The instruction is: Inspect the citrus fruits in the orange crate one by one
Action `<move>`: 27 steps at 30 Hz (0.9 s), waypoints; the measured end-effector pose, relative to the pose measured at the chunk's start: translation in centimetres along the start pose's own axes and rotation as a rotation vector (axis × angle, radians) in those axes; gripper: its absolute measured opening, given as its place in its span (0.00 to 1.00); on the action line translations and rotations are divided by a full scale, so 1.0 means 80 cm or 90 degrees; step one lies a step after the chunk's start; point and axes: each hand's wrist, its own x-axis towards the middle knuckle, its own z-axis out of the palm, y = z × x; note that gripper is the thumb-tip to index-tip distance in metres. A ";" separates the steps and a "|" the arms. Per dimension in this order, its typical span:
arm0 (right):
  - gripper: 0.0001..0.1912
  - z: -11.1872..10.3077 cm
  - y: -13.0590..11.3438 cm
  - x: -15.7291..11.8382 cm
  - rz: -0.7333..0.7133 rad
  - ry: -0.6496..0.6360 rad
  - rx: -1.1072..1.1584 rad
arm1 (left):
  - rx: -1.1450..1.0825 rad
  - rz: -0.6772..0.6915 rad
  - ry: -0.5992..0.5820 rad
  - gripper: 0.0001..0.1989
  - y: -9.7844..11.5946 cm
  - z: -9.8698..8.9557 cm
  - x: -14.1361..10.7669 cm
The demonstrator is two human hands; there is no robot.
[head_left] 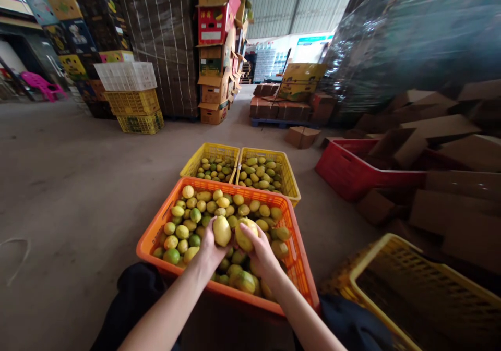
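Note:
My left hand (212, 245) is closed around a yellow lemon (222, 231). Beside it, my right hand (260, 249) grips another yellow lemon (246, 234), its thumb lying over the top. Both hands are above an orange plastic crate (303, 267) filled with yellow and green lemons (182, 231). Greener fruit (245, 282) lies under and in front of my wrists. Parts of the pile are hidden by my hands and forearms.
Two yellow crates (291, 176) of lemons touch the orange crate's far side. A yellow crate (376, 257) stands at my right, near a red crate (336, 168) and loose cardboard (450, 210). Stacked boxes (213, 53) and crates (133, 100) stand farther back.

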 end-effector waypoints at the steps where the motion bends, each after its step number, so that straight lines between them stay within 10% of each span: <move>1: 0.21 -0.001 -0.004 0.001 0.008 0.008 0.007 | -0.019 -0.001 -0.008 0.07 0.000 0.001 0.000; 27: 0.19 -0.012 -0.016 0.004 0.061 -0.017 0.155 | -0.106 0.067 -0.076 0.04 0.007 0.014 -0.009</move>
